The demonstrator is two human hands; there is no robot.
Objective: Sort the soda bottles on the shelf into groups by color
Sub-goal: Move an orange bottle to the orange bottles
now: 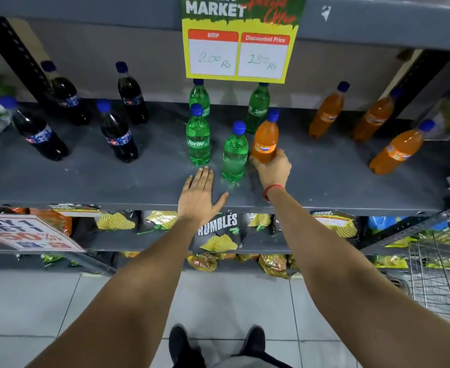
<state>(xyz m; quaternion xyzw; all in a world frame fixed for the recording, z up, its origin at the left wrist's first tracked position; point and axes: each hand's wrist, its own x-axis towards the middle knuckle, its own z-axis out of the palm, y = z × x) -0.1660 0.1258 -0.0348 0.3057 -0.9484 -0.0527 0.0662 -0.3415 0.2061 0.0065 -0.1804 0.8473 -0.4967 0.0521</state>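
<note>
A: Grey metal shelf (324, 181) in a shop aisle, a price sign hanging from the shelf above, crisp packets on the lower level. Where do things stand?

B: The right hand (273, 168) is wrapped round the base of the stray orange bottle (265, 140), fingers curled behind it, thumb on the near side. That bottle is upright, just beside the nearest green bottle (235, 152), which stands between the two hands. The left hand (201, 197) lies flat and spread on the shelf, palm down, holding nothing.

A: And the groups?

B: Four dark cola bottles (118, 136) stand well off to the left of the left hand. Four green ones are clustered just beyond both hands. Three other orange bottles (395, 152) sit well to the right of the right hand, so I judge the held one is the last out of place.

A: How should it be moved?

B: The grip is low, so the top may sway. I'd lift it clear before going sideways, keep it vertical, and draw it away from the green neighbour first so nothing gets knocked. Then carry it right and set it down in the open gap near the orange three, flat on its base, before letting go.

A: Risks?

B: Clipping the green bottle at its elbow, or tipping an orange one on arrival.
</note>
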